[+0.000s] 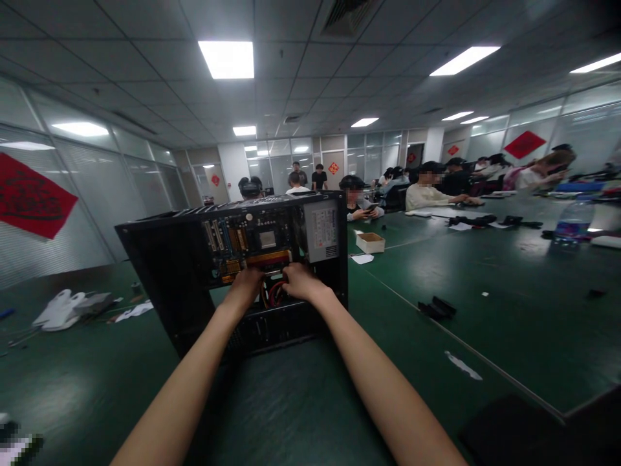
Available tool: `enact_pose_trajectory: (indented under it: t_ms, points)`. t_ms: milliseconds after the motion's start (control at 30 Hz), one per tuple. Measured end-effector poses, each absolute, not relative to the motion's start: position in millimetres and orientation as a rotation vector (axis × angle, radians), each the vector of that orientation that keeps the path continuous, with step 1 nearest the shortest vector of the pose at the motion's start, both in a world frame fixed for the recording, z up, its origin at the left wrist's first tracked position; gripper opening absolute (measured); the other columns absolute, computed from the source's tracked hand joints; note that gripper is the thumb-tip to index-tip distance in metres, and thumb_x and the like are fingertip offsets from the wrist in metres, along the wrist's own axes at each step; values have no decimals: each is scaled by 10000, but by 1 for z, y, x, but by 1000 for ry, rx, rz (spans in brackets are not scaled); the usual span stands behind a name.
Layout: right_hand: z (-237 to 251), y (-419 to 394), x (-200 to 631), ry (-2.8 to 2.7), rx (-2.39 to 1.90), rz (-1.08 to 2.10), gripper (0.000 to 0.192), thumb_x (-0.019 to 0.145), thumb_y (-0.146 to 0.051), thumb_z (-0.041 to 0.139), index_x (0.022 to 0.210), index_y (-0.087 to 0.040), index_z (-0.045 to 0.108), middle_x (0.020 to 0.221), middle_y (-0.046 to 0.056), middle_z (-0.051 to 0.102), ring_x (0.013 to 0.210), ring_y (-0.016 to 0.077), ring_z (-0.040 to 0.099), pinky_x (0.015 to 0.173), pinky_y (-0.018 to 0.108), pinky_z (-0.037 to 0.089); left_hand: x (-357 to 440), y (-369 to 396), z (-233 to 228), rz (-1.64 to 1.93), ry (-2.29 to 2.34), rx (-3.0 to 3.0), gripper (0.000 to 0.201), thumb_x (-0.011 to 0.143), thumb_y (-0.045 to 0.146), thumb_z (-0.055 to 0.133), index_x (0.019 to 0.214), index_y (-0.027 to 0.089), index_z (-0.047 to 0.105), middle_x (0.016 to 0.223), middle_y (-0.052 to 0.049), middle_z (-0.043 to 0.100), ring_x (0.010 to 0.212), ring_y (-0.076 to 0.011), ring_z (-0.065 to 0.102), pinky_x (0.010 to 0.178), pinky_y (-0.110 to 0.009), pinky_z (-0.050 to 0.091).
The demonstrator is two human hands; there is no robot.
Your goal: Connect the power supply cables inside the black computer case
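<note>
The computer case (187,278) stands open-sided on the green table (398,369) before you; your left hand (246,285) and right hand (303,281) are inside, at the lower edge of the circuit board (250,238), beside coloured wires (275,296); whether your fingers (290,270) grip anything cannot be told

Black computer case (187,272), upright on green table (272,395), side open, motherboard (251,238) exposed

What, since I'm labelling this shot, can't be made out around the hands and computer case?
Head view: whether the left hand and right hand grip anything; their backs hide it.
Head view: where the wires run; the right hand and dark computer case partly cover them.
Head view: the print on the label; too small and blurred.
Head view: what the lower-left object is; cut off by the edge and pixelated.
</note>
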State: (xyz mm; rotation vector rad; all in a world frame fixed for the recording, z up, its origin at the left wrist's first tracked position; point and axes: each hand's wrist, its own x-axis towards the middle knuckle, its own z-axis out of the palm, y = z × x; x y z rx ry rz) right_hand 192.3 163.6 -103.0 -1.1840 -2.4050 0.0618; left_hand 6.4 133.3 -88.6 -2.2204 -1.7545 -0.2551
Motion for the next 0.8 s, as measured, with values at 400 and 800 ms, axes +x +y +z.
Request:
enact_pose_trajectory:
  t_ms: [400, 800]
  points:
    - [-104, 165, 192, -2414, -1196, 73, 239, 830, -244, 610, 1013, -131, 712, 1111, 159, 689, 1018, 252, 662, 813, 274, 483, 9, 133, -89, -196, -1737, -2228, 336, 917, 124, 445, 1097, 163, 726, 1060, -153, 704, 996, -253, 678, 852, -326, 503]
    - [-102, 163, 193, -2415, -1178, 100, 237, 827, -246, 600, 999, -125, 710, 1103, 159, 692, 992, 252, 667, 765, 270, 481, 10, 130, -87, -162, -1703, -2206, 314, 925, 139, 452, 1079, 164, 725, 1034, -146, 703, 983, -258, 677, 835, -330, 501]
